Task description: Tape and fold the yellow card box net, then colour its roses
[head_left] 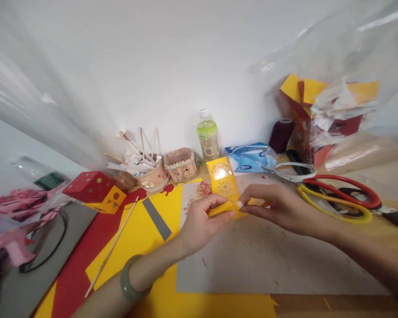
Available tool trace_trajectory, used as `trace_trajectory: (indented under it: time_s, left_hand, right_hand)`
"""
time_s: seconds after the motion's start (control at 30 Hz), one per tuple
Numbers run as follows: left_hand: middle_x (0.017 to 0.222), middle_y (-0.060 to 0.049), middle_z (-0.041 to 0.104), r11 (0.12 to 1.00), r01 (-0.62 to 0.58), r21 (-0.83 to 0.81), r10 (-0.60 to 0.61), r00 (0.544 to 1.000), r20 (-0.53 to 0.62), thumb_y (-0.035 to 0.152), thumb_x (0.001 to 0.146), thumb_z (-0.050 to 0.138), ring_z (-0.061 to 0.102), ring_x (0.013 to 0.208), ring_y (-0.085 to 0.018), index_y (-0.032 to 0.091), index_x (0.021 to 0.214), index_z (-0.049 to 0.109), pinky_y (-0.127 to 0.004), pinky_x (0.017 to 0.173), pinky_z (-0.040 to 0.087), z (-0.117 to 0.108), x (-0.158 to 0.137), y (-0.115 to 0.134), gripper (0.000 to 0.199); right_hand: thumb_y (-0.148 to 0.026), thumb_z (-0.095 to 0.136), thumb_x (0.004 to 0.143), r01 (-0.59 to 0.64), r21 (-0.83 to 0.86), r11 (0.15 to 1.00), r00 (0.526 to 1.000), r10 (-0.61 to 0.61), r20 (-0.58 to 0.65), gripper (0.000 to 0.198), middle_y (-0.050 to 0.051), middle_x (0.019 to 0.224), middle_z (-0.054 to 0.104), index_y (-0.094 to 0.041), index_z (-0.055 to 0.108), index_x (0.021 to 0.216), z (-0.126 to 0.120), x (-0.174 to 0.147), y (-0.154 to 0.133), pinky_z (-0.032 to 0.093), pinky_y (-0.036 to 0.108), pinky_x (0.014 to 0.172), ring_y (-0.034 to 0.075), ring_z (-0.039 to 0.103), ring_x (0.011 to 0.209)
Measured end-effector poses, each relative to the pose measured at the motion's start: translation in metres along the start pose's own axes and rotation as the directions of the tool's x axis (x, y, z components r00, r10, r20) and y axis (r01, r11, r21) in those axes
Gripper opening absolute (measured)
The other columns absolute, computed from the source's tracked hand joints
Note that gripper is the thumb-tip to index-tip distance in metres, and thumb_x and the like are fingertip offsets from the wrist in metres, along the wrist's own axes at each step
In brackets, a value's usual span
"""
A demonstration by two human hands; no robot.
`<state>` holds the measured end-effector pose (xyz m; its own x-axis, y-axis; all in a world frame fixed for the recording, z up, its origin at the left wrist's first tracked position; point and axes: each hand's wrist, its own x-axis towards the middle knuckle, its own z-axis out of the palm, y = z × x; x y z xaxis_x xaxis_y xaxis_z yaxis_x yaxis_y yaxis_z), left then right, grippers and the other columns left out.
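My left hand (pixel 202 221) is closed round a folded piece of yellow paper (pixel 223 207), thumb below and fingers above. A ring is on one finger and a green bangle (pixel 129 278) on the wrist. My right hand (pixel 268 205) pinches a small whitish bit (pixel 240 204) at the right end of that paper; whether it is tape or a paper tab I cannot tell. Just beyond the hands stands a yellow paper piece (pixel 223 179) with cut-out patterns, a sun shape among them. A grey sheet (pixel 252 256) lies beneath both hands.
Yellow paper (pixel 159 274), a grey strip (pixel 156 218) and a thin wooden stick (pixel 111 247) lie left. Scissors (pixel 338 198) are at right. Behind stand a bottle (pixel 208 137), tissue pack (pixel 250 158), thread spool (pixel 281 134) and decorated pots (pixel 181 164). A pink glue gun (pixel 11 247) is far left.
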<state>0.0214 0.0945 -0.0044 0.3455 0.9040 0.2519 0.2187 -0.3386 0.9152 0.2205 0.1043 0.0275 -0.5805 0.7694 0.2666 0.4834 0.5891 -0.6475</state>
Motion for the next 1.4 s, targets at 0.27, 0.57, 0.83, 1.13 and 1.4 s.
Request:
trace_trajectory:
  time_s: [0.27,0.57,0.83,1.13,1.4]
  left_hand:
    - [0.081,-0.002,0.065,0.985,0.113,-0.133,-0.109,0.993,0.035,0.029,0.074,0.062,0.06,0.077,-0.014,0.016,0.078,0.059,-0.028,0.074,0.049,-0.012,0.008,-0.002,0.013]
    - [0.081,-0.001,0.061,0.951,0.249,-0.184,-0.221,0.962,0.159,0.016,0.062,0.071,0.057,0.074,-0.011,0.016,0.081,0.057,-0.023,0.069,0.047,-0.021,0.015,0.002,0.024]
    - [0.061,0.003,0.055,0.947,0.28,-0.156,-0.261,0.956,0.133,0.026,0.066,0.068,0.049,0.054,-0.007,0.016,0.071,0.06,-0.019,0.049,0.04,-0.019,0.012,0.007,0.014]
    - [0.066,0.0,0.061,0.946,0.254,-0.199,-0.254,0.967,0.026,0.026,0.067,0.065,0.056,0.063,-0.011,0.015,0.07,0.059,-0.024,0.061,0.046,-0.012,0.009,0.008,0.013]
    - [0.07,0.001,0.063,0.978,0.174,-0.114,-0.176,0.984,-0.003,0.024,0.071,0.063,0.056,0.064,-0.01,0.016,0.072,0.061,-0.021,0.057,0.045,-0.01,0.004,0.01,0.008]
  right_hand:
    - [-0.03,0.052,0.082,-0.162,0.068,0.984,0.981,0.153,0.121,0.017,-0.003,0.063,0.061,-0.02,0.062,0.073,0.001,0.017,-0.007,0.04,0.021,0.052,0.01,0.054,0.057]
    - [-0.028,0.049,0.084,-0.079,-0.14,0.987,0.991,0.094,0.099,0.022,-0.003,0.059,0.062,-0.022,0.066,0.072,0.005,0.017,-0.008,0.035,0.021,0.047,0.01,0.052,0.051]
    - [-0.025,0.048,0.085,0.031,-0.368,0.929,0.996,-0.061,-0.072,0.018,0.003,0.076,0.067,-0.021,0.065,0.083,0.015,0.006,-0.01,0.042,0.026,0.057,0.016,0.061,0.067]
    - [-0.017,0.05,0.086,0.148,-0.588,0.795,0.901,-0.354,-0.252,0.011,0.007,0.077,0.063,-0.015,0.061,0.083,0.034,0.002,-0.015,0.042,0.03,0.059,0.018,0.055,0.069]
    - [-0.013,0.05,0.086,0.141,-0.385,0.912,0.926,-0.259,-0.274,0.012,0.006,0.085,0.062,-0.014,0.06,0.092,0.039,-0.002,-0.011,0.045,0.026,0.061,0.014,0.056,0.071]
